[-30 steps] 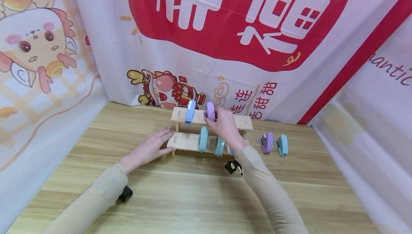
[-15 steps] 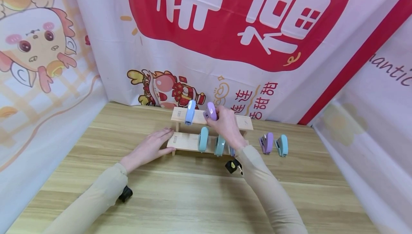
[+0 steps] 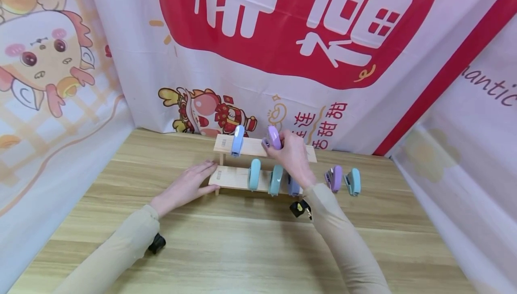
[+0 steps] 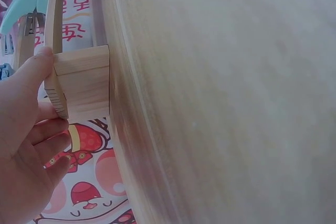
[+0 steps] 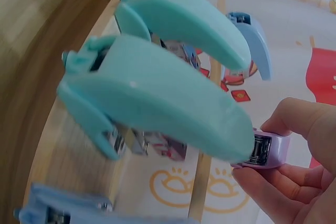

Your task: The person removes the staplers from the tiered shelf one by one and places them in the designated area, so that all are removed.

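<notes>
My right hand [image 3: 292, 157] pinches a light purple stapler [image 3: 274, 137] between thumb and fingers at the upper step of a two-step wooden rack [image 3: 252, 147]. In the right wrist view the purple stapler [image 5: 270, 150] shows its dark inner end between the fingertips. To its left a light blue stapler [image 3: 237, 140] stands on the same step. The lower step bears two teal staplers [image 3: 254, 175] and a blue stapler [image 3: 293, 186], which the right wrist partly covers. My left hand [image 3: 190, 184] holds the lower step's left end, its thumb [image 4: 38, 66] at one edge and its fingers at the other.
On the wooden table [image 3: 226, 249], right of the rack, stand another purple stapler [image 3: 334, 178] and another teal stapler [image 3: 353, 182]. Printed cloth [image 3: 133, 60] hangs close behind the rack and along both sides. A black wrist device [image 3: 300, 208] sits under the right sleeve.
My right hand has moved a little to the right along the upper step with the purple stapler, uncovering more of the lower blue stapler. The left hand stays at the rack's end.
</notes>
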Action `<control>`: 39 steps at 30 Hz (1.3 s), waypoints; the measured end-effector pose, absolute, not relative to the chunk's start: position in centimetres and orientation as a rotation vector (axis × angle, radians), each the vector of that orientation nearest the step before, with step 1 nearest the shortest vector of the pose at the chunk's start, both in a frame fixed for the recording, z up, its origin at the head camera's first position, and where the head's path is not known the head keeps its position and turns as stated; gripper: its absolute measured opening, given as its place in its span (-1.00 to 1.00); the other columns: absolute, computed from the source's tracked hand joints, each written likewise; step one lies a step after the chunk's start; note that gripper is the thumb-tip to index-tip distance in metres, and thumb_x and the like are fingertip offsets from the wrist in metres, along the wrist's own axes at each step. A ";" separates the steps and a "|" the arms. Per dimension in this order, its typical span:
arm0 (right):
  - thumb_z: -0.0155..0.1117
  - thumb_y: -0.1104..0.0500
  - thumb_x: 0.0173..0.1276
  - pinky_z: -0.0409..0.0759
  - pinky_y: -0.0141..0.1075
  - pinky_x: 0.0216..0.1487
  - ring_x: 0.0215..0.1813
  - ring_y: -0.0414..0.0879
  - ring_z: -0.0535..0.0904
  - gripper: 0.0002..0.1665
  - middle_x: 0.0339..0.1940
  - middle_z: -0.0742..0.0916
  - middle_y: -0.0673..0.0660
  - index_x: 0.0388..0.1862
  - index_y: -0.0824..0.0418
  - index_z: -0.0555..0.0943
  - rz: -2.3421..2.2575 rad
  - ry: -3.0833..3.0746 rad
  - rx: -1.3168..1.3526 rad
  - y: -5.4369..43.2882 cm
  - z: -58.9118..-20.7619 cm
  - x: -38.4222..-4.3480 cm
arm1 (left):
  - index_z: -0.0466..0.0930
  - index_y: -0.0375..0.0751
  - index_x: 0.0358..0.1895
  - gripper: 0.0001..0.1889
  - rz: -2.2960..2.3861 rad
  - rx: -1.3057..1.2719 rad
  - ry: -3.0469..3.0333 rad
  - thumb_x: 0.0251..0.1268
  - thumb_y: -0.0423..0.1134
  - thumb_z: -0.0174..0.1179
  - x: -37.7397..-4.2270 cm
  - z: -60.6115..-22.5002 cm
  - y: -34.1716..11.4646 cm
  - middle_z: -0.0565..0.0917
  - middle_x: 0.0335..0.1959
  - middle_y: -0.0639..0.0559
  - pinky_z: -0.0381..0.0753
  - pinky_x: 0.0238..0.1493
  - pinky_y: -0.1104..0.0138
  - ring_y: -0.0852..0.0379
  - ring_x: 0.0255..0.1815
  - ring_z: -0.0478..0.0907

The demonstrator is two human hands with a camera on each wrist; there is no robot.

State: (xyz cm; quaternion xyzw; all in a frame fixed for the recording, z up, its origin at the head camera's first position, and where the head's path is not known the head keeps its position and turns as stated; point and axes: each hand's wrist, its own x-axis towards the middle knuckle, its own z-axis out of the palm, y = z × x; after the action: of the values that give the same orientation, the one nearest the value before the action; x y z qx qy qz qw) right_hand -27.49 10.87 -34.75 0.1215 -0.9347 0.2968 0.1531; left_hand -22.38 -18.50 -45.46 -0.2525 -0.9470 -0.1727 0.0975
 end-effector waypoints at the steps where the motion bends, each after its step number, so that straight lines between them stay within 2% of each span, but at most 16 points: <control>1: 0.49 0.04 0.17 0.76 -0.20 -0.27 -0.31 0.00 0.70 -0.63 -0.33 0.76 0.17 -0.24 0.27 0.58 0.857 -2.680 0.343 11.1 -34.7 -27.5 | 0.34 -0.39 0.41 -0.22 -0.509 -0.747 -2.804 0.29 0.08 0.29 -22.4 -45.5 -18.5 0.39 0.44 -0.33 0.36 0.46 -0.15 -0.27 0.46 0.36; 7: 0.49 -0.10 0.17 0.71 -0.26 -0.41 -0.39 -0.04 0.67 -0.55 -0.39 0.73 0.13 -0.28 0.23 0.57 0.866 -2.666 0.298 12.6 -34.5 -27.3 | 0.34 -0.38 0.41 -0.23 -0.500 -0.743 -2.812 0.29 0.08 0.30 -22.5 -45.5 -18.5 0.39 0.44 -0.33 0.36 0.46 -0.16 -0.27 0.46 0.35; 18: 0.48 -0.07 0.20 0.66 -0.31 -0.49 -0.40 -0.05 0.63 -0.54 -0.35 0.71 0.15 -0.23 0.24 0.53 0.927 -2.658 0.243 16.0 -34.1 -26.8 | 0.34 -0.38 0.41 -0.23 -0.504 -0.747 -2.793 0.29 0.07 0.31 -22.6 -45.6 -18.4 0.39 0.43 -0.33 0.37 0.45 -0.17 -0.28 0.44 0.37; 28: 0.45 -0.15 0.21 0.68 -0.31 -0.39 -0.29 -0.02 0.66 -0.48 -0.25 0.73 0.16 -0.12 0.20 0.54 0.920 -2.700 0.092 19.4 -34.2 -26.5 | 0.35 -0.39 0.40 -0.23 -0.497 -0.754 -2.794 0.28 0.06 0.31 -22.4 -45.4 -18.4 0.39 0.43 -0.33 0.36 0.45 -0.17 -0.28 0.44 0.37; 35: 0.44 -0.27 0.18 0.64 -0.31 -0.46 -0.40 -0.04 0.63 -0.39 -0.31 0.74 0.15 -0.14 0.20 0.55 0.927 -2.686 0.060 21.6 -34.3 -26.0 | 0.36 -0.39 0.40 -0.24 -0.508 -0.742 -2.798 0.29 0.06 0.31 -22.4 -45.6 -18.5 0.40 0.43 -0.33 0.36 0.46 -0.16 -0.28 0.45 0.37; 39: 0.44 -0.16 0.22 0.70 -0.29 -0.42 -0.37 0.00 0.67 -0.46 -0.28 0.75 0.21 -0.12 0.25 0.55 0.909 -2.693 0.024 22.9 -34.4 -25.9 | 0.35 -0.39 0.40 -0.24 -0.512 -0.748 -2.804 0.30 0.06 0.30 -22.4 -45.6 -18.5 0.39 0.44 -0.33 0.35 0.46 -0.17 -0.29 0.45 0.36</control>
State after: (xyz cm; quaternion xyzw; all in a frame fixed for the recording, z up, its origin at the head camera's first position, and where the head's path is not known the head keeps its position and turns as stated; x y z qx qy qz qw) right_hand -25.94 22.93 -34.38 0.0083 -0.9369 0.3162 0.1490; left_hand -22.38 -18.48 -45.55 -0.2526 -0.9470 -0.1730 0.0970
